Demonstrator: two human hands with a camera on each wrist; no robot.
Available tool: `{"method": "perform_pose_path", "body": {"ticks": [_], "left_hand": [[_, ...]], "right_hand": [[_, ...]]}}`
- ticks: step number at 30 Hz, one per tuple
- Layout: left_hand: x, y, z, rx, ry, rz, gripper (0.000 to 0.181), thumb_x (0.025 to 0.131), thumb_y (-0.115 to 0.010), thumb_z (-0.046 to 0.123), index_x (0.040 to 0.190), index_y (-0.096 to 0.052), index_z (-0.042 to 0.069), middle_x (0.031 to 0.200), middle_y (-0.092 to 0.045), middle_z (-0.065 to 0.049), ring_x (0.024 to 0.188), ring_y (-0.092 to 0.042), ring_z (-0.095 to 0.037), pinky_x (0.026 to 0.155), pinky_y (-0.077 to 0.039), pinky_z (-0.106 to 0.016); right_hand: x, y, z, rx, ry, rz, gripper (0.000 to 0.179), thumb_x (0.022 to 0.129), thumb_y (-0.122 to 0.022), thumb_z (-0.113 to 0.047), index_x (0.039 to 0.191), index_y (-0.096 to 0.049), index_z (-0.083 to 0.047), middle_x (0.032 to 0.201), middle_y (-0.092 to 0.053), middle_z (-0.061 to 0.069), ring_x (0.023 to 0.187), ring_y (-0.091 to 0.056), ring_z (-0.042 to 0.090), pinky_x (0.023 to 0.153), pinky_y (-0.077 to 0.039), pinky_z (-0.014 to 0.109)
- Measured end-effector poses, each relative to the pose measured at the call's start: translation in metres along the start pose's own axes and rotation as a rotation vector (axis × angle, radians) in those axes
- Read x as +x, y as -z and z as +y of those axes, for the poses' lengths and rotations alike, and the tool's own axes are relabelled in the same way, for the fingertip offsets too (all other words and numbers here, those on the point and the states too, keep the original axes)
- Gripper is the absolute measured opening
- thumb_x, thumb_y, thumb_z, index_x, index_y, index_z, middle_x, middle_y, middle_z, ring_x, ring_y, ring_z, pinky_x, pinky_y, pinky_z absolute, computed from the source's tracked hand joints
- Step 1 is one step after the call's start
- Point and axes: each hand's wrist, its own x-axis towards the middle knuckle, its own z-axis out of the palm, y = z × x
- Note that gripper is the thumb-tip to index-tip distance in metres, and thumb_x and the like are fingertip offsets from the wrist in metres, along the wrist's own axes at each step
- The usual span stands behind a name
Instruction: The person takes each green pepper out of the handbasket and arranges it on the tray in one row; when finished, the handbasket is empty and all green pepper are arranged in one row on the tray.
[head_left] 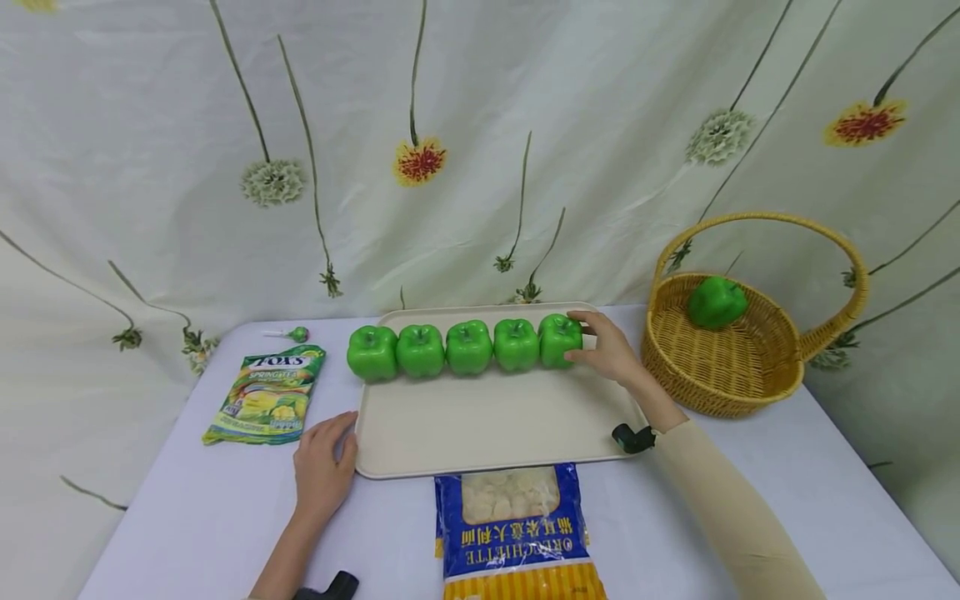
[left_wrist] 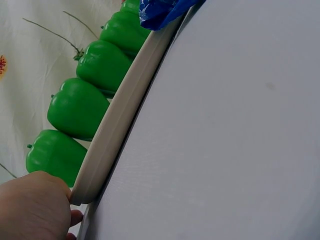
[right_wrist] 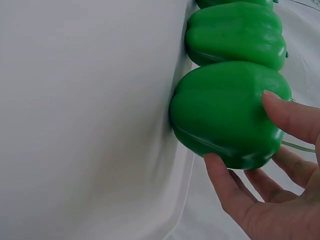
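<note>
Several green bell peppers (head_left: 468, 347) stand in a row along the far side of a cream tray (head_left: 495, 425). My right hand (head_left: 609, 348) holds the rightmost green bell pepper (head_left: 559, 341), thumb and fingers spread around its outer end. In the right wrist view, fingertips touch this pepper (right_wrist: 225, 115) on two sides, and its neighbour (right_wrist: 235, 35) sits close beside it. At the tray's left edge, my left hand (head_left: 324, 467) rests on the table with its fingers against the rim. The left wrist view has that hand (left_wrist: 35, 207) at the tray's corner (left_wrist: 87, 187).
Right of the tray stands a wicker basket (head_left: 678, 379) with a tall handle and one green bell pepper (head_left: 717, 302) inside. A candy bag (head_left: 266, 396) and a lollipop (head_left: 298, 334) lie left. A blue pasta bag (head_left: 517, 533) lies in front. Patterned cloth (head_left: 480, 167) hangs behind.
</note>
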Motion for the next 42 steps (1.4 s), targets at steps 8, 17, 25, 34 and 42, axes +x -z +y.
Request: {"method": "perform_pose_path", "body": {"ticks": [8, 17, 25, 34, 42], "left_hand": [[0.001, -0.001, 0.0, 0.007, 0.003, -0.005, 0.03, 0.091, -0.057, -0.001, 0.121, -0.065, -0.001, 0.123, -0.065, -0.022, 0.118, -0.05, -0.042, 0.098, -0.032, -0.063], [0.0, -0.002, 0.0, 0.007, -0.006, 0.013, 0.03, 0.091, -0.058, -0.001, 0.119, -0.066, -0.001, 0.122, -0.065, -0.023, 0.117, -0.05, -0.043, 0.095, -0.033, -0.063], [0.0, -0.001, 0.001, 0.014, 0.024, -0.018, 0.031, 0.093, -0.056, 0.001, 0.122, -0.065, 0.0, 0.124, -0.064, -0.023, 0.12, -0.048, -0.042, 0.096, -0.031, -0.064], [0.002, -0.003, 0.002, -0.004, 0.021, -0.013, 0.031, 0.092, -0.056, 0.002, 0.122, -0.064, 0.0, 0.125, -0.063, -0.024, 0.121, -0.047, -0.043, 0.096, -0.03, -0.064], [0.001, -0.003, 0.002, 0.006, 0.006, -0.001, 0.031, 0.091, -0.057, 0.0, 0.121, -0.065, -0.001, 0.123, -0.065, -0.024, 0.119, -0.049, -0.043, 0.097, -0.031, -0.064]], "right_hand": [[-0.011, 0.008, -0.008, -0.023, 0.046, 0.012, 0.069, 0.083, -0.075, -0.004, 0.144, -0.043, 0.0, 0.147, -0.038, 0.026, 0.132, -0.041, 0.046, 0.095, -0.051, 0.053], [-0.057, 0.039, -0.035, -0.003, 0.182, 0.007, 0.062, 0.083, -0.074, -0.003, 0.139, -0.047, 0.002, 0.143, -0.046, 0.024, 0.128, -0.046, 0.043, 0.095, -0.05, 0.054], [-0.089, 0.102, -0.035, -0.043, 0.147, 0.085, 0.058, 0.086, -0.073, -0.009, 0.138, -0.05, -0.001, 0.136, -0.051, 0.02, 0.123, -0.051, 0.035, 0.092, -0.053, 0.028], [-0.077, 0.194, 0.002, -0.077, -0.143, 0.201, 0.077, 0.093, -0.064, -0.038, 0.155, -0.025, -0.014, 0.158, -0.025, 0.023, 0.138, -0.033, 0.047, 0.104, -0.039, 0.059], [-0.048, 0.228, 0.036, -0.017, -0.252, 0.245, 0.081, 0.09, -0.064, -0.048, 0.156, -0.02, -0.032, 0.165, -0.011, 0.006, 0.147, -0.019, 0.042, 0.108, -0.025, 0.067]]}}
